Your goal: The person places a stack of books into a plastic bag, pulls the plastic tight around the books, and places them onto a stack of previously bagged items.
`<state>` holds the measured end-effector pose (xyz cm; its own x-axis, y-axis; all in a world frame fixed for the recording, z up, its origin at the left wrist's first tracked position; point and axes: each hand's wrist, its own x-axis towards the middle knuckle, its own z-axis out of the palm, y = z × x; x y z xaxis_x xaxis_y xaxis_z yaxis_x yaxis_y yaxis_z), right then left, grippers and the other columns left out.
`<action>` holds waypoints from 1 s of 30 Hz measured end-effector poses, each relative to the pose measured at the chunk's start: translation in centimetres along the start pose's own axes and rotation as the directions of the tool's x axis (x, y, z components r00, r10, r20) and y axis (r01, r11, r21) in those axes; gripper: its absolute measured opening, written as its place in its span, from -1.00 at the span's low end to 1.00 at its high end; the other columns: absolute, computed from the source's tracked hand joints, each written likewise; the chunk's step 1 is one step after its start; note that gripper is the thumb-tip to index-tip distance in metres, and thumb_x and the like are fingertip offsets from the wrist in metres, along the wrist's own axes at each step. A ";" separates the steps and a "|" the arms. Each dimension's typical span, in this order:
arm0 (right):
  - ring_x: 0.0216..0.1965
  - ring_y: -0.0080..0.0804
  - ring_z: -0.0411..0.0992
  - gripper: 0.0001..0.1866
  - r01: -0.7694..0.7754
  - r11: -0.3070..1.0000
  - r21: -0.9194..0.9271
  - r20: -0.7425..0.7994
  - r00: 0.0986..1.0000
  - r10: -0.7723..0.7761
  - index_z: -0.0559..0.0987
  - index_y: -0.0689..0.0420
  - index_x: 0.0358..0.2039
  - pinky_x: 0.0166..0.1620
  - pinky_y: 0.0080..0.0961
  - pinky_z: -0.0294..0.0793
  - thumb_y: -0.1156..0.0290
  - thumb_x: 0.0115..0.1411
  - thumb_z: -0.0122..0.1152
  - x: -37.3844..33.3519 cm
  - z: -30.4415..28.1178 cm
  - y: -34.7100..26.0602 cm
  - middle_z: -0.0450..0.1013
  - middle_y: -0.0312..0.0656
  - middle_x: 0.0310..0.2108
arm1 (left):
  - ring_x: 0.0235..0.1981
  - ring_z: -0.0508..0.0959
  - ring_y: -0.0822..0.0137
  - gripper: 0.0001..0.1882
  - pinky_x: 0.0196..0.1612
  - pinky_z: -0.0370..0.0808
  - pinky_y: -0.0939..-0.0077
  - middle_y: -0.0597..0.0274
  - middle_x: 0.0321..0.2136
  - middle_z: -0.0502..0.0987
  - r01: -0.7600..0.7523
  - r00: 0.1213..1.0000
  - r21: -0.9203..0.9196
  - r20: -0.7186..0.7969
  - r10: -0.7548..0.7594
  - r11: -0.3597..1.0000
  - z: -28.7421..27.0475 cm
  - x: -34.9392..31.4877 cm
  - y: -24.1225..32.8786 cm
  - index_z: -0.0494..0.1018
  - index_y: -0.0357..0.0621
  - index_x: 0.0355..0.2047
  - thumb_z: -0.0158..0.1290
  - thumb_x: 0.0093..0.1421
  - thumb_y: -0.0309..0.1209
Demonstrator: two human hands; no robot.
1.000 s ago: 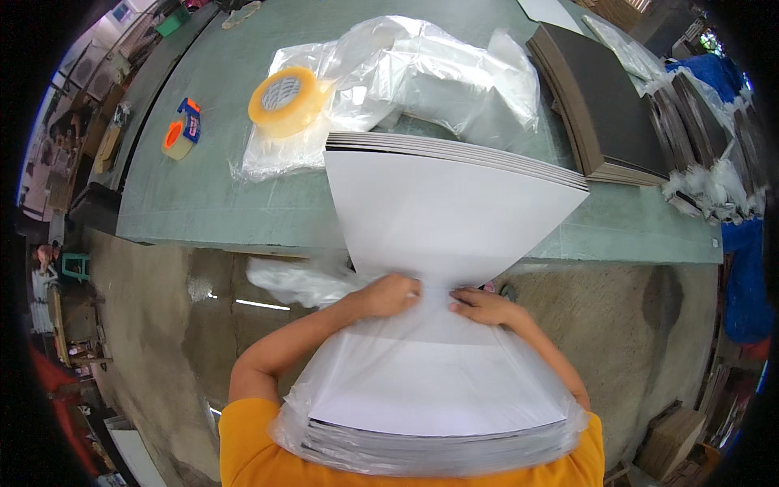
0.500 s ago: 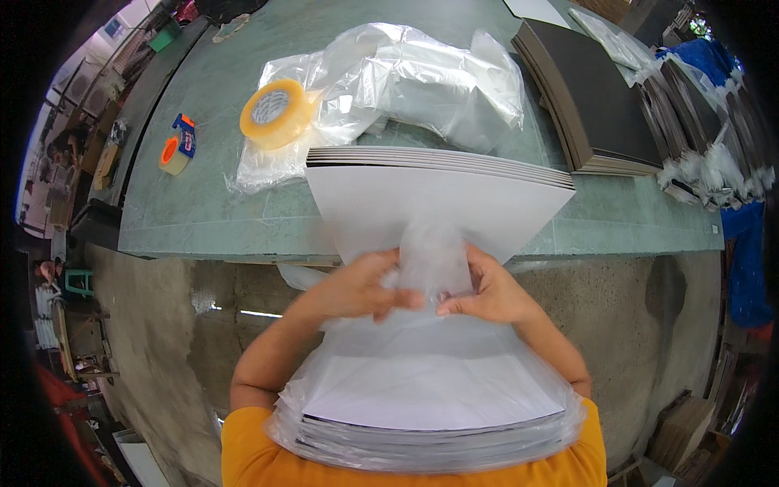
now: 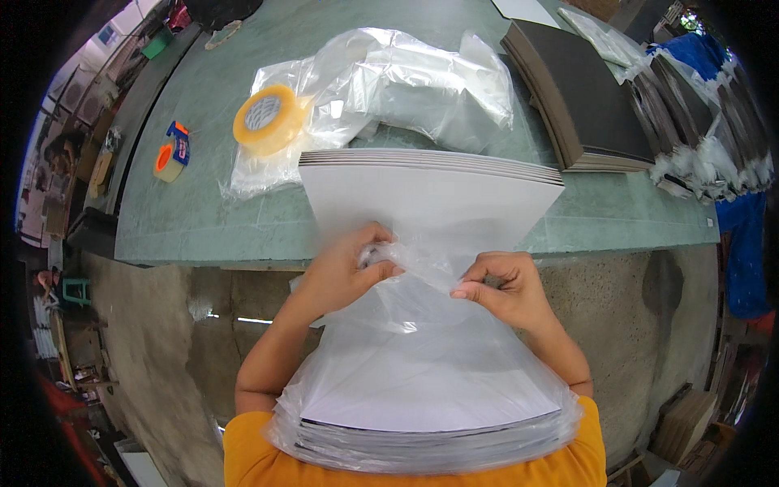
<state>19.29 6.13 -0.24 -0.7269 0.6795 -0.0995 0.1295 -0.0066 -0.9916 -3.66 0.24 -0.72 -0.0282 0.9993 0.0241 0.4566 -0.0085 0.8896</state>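
Observation:
A clear plastic bag [image 3: 422, 357] with a stack of white boards inside rests against my yellow shirt. Its gathered mouth lies between my hands. My left hand [image 3: 349, 268] is closed on the crumpled film, fingers and thumb curled round it. At the other side my right hand [image 3: 503, 288] pinches the film between thumb and fingertips. Just beyond them stands a stack of white boards [image 3: 430, 195], its layered top edge toward the table. Whether this stack is separate from the bagged boards is hidden behind the hands and film.
On the green table [image 3: 600, 219] lie a yellowish tape roll [image 3: 268, 120], a small orange-and-blue tape dispenser [image 3: 172, 152] and loose clear plastic bags [image 3: 430, 81]. A dark board stack [image 3: 576, 89] and several plastic-wrapped bundles [image 3: 706, 122] fill the right side.
My hands have moved apart. The bag's mouth, bunched upright between them before, is now twisted and stretched sideways from hand to hand. The view has shifted slightly.

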 end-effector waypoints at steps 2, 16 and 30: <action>-0.53 -0.63 0.35 -0.84 -0.104 0.993 -0.051 0.022 0.994 0.105 0.50 0.31 -0.53 -0.40 -0.74 0.33 0.47 -0.08 0.25 -0.2 -0.6 -0.8 0.42 -0.29 -0.61 | -0.58 0.33 0.47 -0.80 -0.47 0.27 0.64 0.30 -0.66 0.36 -0.107 0.956 0.148 -0.256 0.142 0.983 -0.2 0.2 1.5 0.38 -0.24 -0.55 0.15 -0.13 -0.42; -0.48 -0.53 0.34 -0.84 -0.029 0.774 0.632 0.024 1.000 0.018 0.46 0.17 -0.62 -0.36 -0.64 0.32 0.39 -0.02 0.19 -0.9 -0.6 0.5 0.36 -0.26 -0.58 | -0.46 0.36 0.49 -0.88 -0.37 0.29 0.65 0.31 -0.52 0.41 0.110 0.830 0.156 -0.558 -0.004 0.982 -7.5 -1.4 -2.7 0.38 -0.21 -0.48 0.03 -0.02 -0.44; -0.25 -0.37 0.33 -0.69 -0.006 0.917 0.399 -0.042 0.999 0.025 0.45 0.22 -0.31 -0.14 -0.44 0.28 0.39 -0.10 0.23 1.3 1.1 -1.3 0.36 -0.15 -0.28 | -0.68 0.33 0.52 -0.81 -0.62 0.26 0.64 0.29 -0.71 0.34 -0.197 0.961 -0.314 0.124 0.246 0.929 0.3 -1.3 5.3 0.35 -0.26 -0.48 -0.07 0.13 -0.36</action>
<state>17.49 6.23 0.84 -0.6942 0.7097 -0.1202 -0.1465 -0.3028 -0.9417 -0.96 -1.14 3.87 0.1951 0.9631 0.1851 0.1507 -0.2160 0.9647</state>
